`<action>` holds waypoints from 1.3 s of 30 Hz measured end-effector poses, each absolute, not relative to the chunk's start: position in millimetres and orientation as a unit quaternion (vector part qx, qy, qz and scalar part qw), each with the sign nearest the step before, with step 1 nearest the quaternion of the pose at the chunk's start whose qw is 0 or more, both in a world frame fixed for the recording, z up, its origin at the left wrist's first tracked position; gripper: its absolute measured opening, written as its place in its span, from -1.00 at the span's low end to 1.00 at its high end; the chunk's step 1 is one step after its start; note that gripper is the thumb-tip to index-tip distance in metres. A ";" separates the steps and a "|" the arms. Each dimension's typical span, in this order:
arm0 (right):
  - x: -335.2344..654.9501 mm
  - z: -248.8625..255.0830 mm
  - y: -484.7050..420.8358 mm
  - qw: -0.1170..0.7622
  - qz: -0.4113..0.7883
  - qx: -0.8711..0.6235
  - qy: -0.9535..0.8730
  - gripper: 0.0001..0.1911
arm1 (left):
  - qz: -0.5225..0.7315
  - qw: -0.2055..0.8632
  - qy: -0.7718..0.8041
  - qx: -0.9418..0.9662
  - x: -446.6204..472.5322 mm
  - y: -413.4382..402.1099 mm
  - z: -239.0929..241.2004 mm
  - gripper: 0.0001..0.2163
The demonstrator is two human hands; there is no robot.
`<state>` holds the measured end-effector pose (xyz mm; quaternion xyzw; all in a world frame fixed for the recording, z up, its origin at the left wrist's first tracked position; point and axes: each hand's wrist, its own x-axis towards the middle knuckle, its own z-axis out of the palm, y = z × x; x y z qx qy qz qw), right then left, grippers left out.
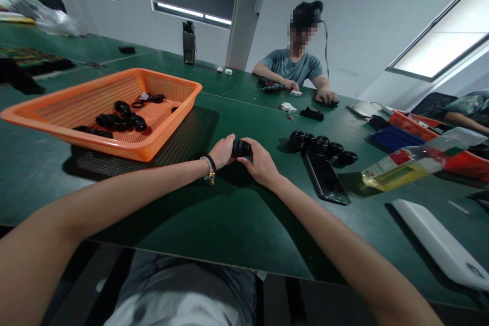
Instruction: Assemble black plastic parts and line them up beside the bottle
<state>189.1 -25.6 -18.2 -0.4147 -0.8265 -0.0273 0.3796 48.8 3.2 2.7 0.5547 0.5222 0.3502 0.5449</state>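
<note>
Between my two hands, a little above the green table (229, 224), is a black ribbed cylindrical fitting (241, 149). My left hand (222, 151) is closed round its left end, with a bracelet and a black band at the wrist. From the right, my right hand (261, 161) pinches the other end between thumb and fingers. To the left stands an orange perforated basket (168, 130) with several black parts (122, 118) lying in it. Right of my hands, several similar black round fittings (321, 145) stand in a cluster beside a dark phone (326, 177).
A bottle of yellow liquid (408, 165) lies tilted at the right, near a white power bank-like block (439, 244). Across the table a person (294, 63) sits with a black power drill (270, 85). A dark water bottle (188, 43) stands at the back.
</note>
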 end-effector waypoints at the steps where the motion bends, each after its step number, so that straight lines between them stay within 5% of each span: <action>1: 189.0 -19.1 -25.6 0.381 -0.027 -0.415 -0.826 -0.43 | 0.355 0.535 0.518 0.564 48.3 3.2 0.9 -0.69; 18: 174.6 -18.6 -41.6 0.429 0.030 -0.449 -0.783 -0.47 | 0.415 0.453 0.502 0.608 46.2 -15.3 5.7 -0.63; 26: 162.7 -15.2 -50.9 0.456 0.098 -0.514 -0.720 -0.42 | 0.374 0.237 0.513 0.736 41.8 -15.4 8.2 -0.59; 39: 156.9 -17.0 -50.0 0.487 0.114 -0.516 -0.696 -0.54 | 0.351 0.169 0.518 0.762 40.3 -15.5 12.4 -0.53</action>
